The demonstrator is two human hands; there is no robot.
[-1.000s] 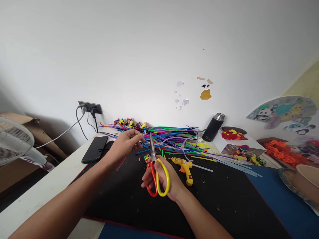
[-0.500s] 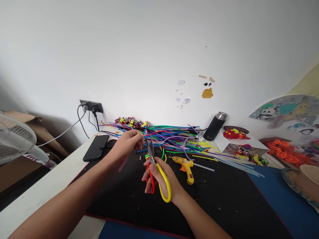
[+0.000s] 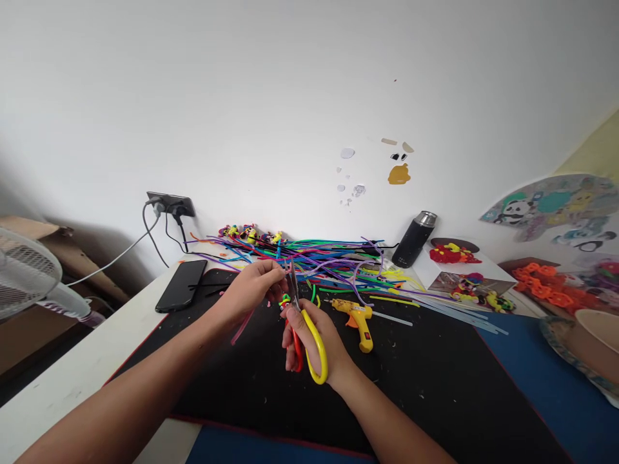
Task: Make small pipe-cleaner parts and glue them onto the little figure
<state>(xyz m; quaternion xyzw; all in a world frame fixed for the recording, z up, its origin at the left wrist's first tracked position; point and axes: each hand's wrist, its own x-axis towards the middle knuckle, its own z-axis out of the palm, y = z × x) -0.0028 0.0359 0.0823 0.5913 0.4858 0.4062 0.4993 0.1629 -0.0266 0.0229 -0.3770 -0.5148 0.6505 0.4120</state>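
My left hand is closed in a pinch at the scissor tips. From below it a pink pipe cleaner slants down over the mat, and its pinched end is mostly hidden by my fingers. My right hand grips scissors with one yellow and one red handle loop, blades pointing up and slightly parted beside my left fingertips. Just behind the blades shows a small figure with a green and yellow top; whether my right fingers hold it I cannot tell.
A yellow glue gun lies right of my hands on the black mat. Many coloured pipe cleaners are heaped along the wall. A phone is at left, a black flask and a white box at right.
My left hand has shifted slightly right, bringing its fingertips against the scissor blades. The blades look closer together. The whole view has moved a little.
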